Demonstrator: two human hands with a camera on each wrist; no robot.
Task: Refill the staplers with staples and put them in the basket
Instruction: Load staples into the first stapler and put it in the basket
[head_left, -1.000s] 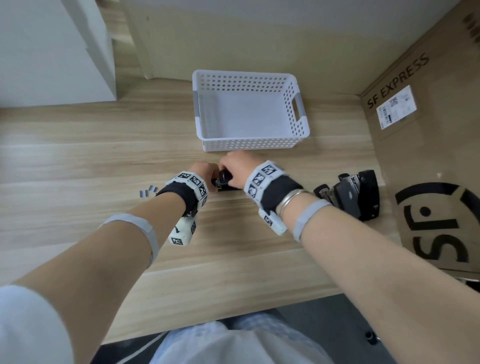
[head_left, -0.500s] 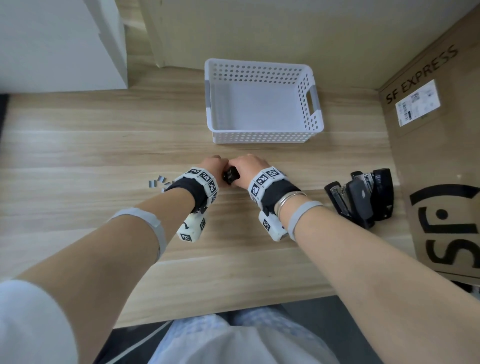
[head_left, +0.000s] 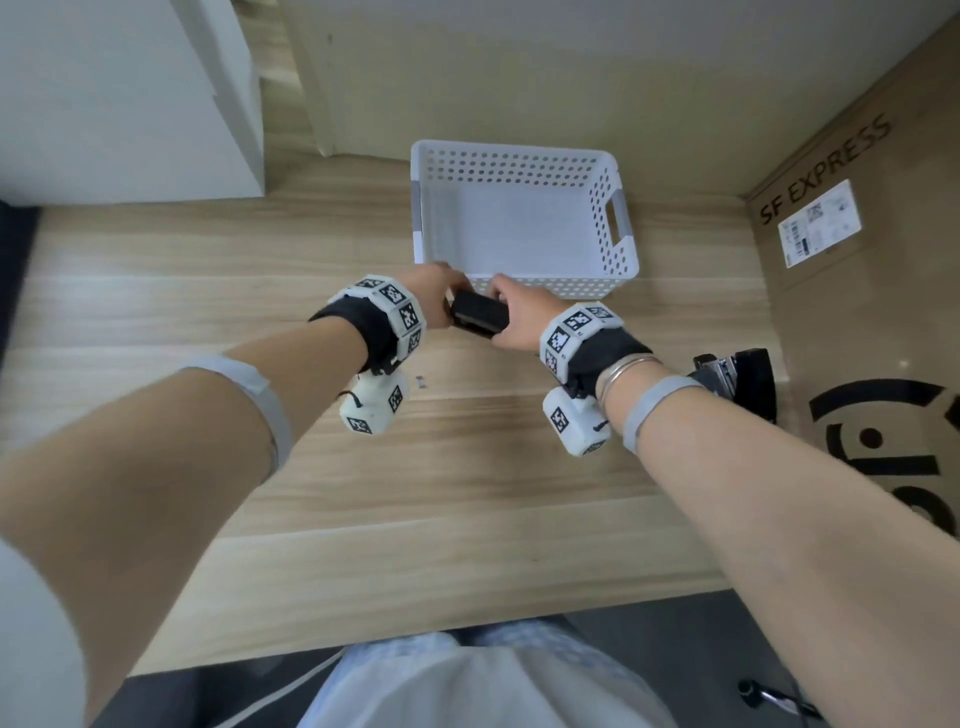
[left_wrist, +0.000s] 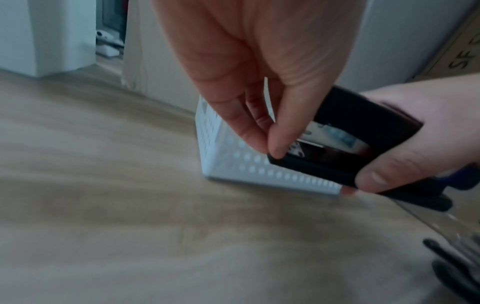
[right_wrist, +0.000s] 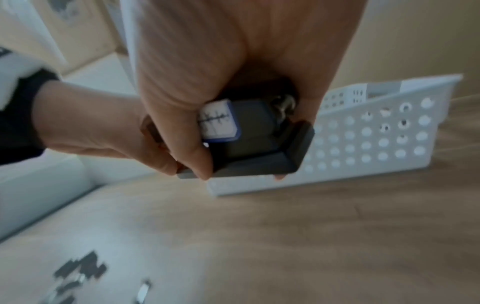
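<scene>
A black stapler (head_left: 479, 315) (left_wrist: 358, 135) (right_wrist: 262, 139) hangs in the air just in front of the white perforated basket (head_left: 618, 218) (left_wrist: 233, 164) (right_wrist: 376, 133). My right hand (head_left: 519, 322) (left_wrist: 415, 144) (right_wrist: 233, 82) grips its rear end, thumb underneath. My left hand (head_left: 436, 296) (left_wrist: 259, 133) pinches its front tip with the fingertips. More black staplers (head_left: 737, 379) (left_wrist: 457, 267) lie on the desk at the right. Loose staple strips (head_left: 422, 382) (right_wrist: 78, 275) lie on the wood under my left wrist. The basket holds nothing.
A brown SF Express cardboard box (head_left: 857, 291) stands along the desk's right side. A white cabinet (head_left: 119, 98) fills the back left corner. A beige wall panel (head_left: 519, 67) rises behind the basket. The wooden desk (head_left: 363, 493) spreads below my arms.
Both hands have lifted the stapler off the desk and carried it forward, up to the basket's front wall. My head has moved closer.
</scene>
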